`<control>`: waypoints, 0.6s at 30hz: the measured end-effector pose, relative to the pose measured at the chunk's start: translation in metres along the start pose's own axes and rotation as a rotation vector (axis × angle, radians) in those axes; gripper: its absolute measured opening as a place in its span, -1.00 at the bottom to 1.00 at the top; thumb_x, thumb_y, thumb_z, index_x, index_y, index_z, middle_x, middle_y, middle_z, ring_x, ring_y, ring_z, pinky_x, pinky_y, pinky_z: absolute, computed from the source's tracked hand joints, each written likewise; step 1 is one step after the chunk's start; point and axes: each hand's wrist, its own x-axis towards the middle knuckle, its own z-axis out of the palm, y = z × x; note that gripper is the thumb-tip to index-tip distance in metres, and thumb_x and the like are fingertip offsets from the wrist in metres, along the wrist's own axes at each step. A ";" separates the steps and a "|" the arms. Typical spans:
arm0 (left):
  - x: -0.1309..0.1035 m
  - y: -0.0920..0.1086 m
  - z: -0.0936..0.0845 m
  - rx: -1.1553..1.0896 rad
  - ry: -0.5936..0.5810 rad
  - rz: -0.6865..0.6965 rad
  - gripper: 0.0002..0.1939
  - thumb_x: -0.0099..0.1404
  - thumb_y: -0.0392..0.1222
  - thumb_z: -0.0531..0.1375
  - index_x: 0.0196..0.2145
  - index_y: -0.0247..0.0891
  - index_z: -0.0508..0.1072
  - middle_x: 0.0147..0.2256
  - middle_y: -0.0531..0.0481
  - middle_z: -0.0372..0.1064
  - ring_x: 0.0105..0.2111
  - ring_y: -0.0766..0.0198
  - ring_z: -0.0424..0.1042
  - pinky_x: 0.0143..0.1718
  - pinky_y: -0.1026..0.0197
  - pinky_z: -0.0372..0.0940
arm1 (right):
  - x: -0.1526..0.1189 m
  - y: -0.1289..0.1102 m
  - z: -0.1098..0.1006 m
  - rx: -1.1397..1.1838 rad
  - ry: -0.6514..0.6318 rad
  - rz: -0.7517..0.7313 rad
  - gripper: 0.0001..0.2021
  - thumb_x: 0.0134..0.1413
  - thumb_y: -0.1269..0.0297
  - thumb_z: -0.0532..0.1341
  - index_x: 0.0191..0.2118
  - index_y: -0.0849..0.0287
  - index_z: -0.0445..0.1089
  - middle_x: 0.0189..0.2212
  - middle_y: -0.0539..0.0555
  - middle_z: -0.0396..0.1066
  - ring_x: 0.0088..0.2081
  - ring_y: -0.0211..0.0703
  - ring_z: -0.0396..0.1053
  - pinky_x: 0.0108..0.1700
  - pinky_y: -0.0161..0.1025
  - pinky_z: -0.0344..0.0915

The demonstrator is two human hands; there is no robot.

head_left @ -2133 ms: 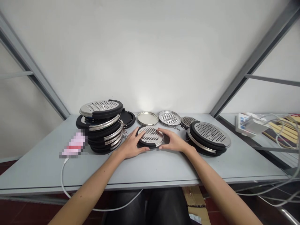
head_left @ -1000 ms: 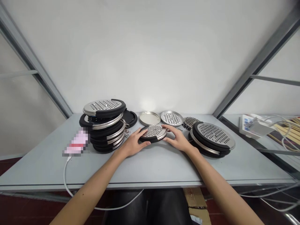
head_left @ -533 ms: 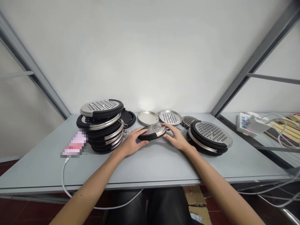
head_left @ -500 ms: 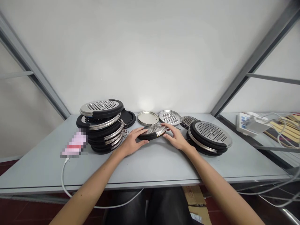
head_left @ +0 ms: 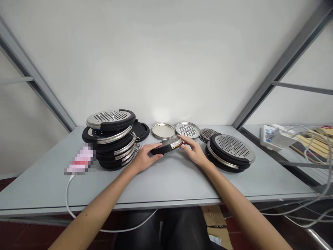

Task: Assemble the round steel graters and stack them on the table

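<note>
Frame centre | our hands, left (head_left: 145, 158) and right (head_left: 194, 151), half-open, clamped on opposite sides of one black-rimmed grater disc (head_left: 168, 146)

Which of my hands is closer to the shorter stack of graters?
Your right hand is nearer, left of the shorter stack, at the right edge of the held grater; your left hand is farther left, at its left edge.
</note>
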 end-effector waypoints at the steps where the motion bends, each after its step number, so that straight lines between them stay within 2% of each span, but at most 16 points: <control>1: 0.000 -0.001 0.000 0.002 0.004 0.018 -0.56 0.21 -0.03 0.29 0.03 -0.19 0.48 0.02 -0.13 0.45 0.03 0.03 0.41 0.12 -0.01 0.24 | 0.000 0.000 0.000 0.011 -0.010 -0.010 -0.60 0.19 0.13 0.17 0.13 0.02 0.36 0.10 0.12 0.37 0.12 0.00 0.31 0.05 -0.06 0.34; 6: -0.001 0.000 -0.002 0.036 0.004 0.056 -0.59 0.23 -0.03 0.28 0.01 -0.20 0.48 0.00 -0.12 0.46 0.02 0.04 0.41 0.10 0.01 0.25 | 0.000 -0.003 0.001 -0.023 0.006 -0.032 -0.62 0.18 0.14 0.19 0.10 0.03 0.39 0.03 0.11 0.42 0.05 -0.02 0.35 0.11 -0.02 0.27; 10: 0.001 0.006 -0.002 0.059 0.008 0.007 -0.58 0.28 -0.04 0.21 0.06 -0.24 0.41 -0.01 -0.14 0.45 -0.01 0.05 0.43 0.06 0.03 0.28 | 0.001 -0.005 0.004 -0.053 0.096 0.021 -0.67 0.17 0.13 0.18 0.01 0.08 0.45 -0.04 0.12 0.48 -0.05 -0.04 0.41 0.03 -0.06 0.31; 14: 0.001 0.008 -0.001 0.069 -0.035 0.044 -0.54 0.28 -0.10 0.21 0.11 -0.23 0.33 0.01 -0.12 0.43 -0.02 0.09 0.43 0.05 0.08 0.28 | 0.003 -0.004 0.004 -0.022 0.148 0.097 -0.66 0.18 0.09 0.14 -0.02 0.12 0.45 -0.06 0.14 0.49 -0.08 -0.02 0.43 -0.04 -0.06 0.34; 18: 0.000 0.005 -0.001 0.099 -0.048 0.044 -0.66 0.34 -0.14 0.13 0.04 -0.24 0.39 -0.08 -0.12 0.47 -0.10 0.09 0.44 -0.02 0.08 0.30 | 0.004 -0.002 0.001 -0.014 0.158 0.138 -0.62 0.18 0.02 0.13 -0.02 0.12 0.45 -0.03 0.16 0.48 -0.04 0.04 0.42 -0.02 -0.02 0.34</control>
